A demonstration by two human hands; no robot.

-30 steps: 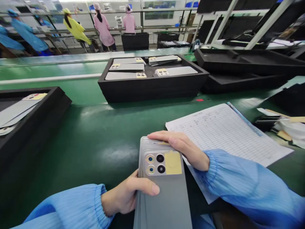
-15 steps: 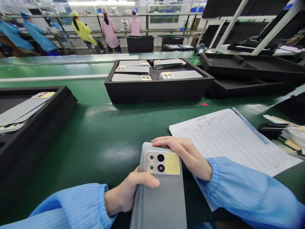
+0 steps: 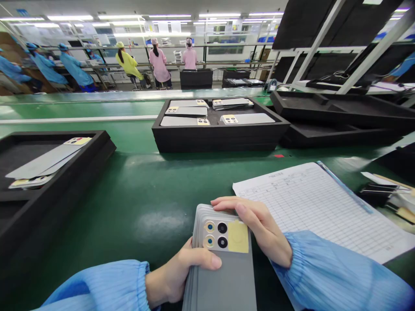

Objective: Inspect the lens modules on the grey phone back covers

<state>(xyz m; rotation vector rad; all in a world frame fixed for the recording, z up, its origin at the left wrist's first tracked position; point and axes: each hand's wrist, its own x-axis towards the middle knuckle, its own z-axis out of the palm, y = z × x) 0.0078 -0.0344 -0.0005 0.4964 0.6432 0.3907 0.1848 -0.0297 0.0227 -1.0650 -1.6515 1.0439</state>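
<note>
In both hands I hold a stack of grey phone back covers (image 3: 223, 276), each with a camera cutout and a yellow film patch at the top. My left hand (image 3: 181, 270) grips the stack's left side, with the thumb lying across the top cover below the lenses. My right hand (image 3: 256, 226) rests over the stack's far edge, its fingers curled around the corner. The lower end of the stack runs out of the picture. A ruled paper form (image 3: 311, 203) lies just beyond my right hand, with its edge near my right sleeve.
A black foam tray (image 3: 217, 140) holding several covers sits ahead on the green conveyor belt (image 3: 129, 194). Another black tray (image 3: 42, 207) with covers stands at left. Black trays and a metal rack stand at right. Co-workers in smocks work far back.
The view has tilted upward, so the hands, stack and paper sit lower in the picture and more of the ceiling shows. Both hands still hold the stack.
</note>
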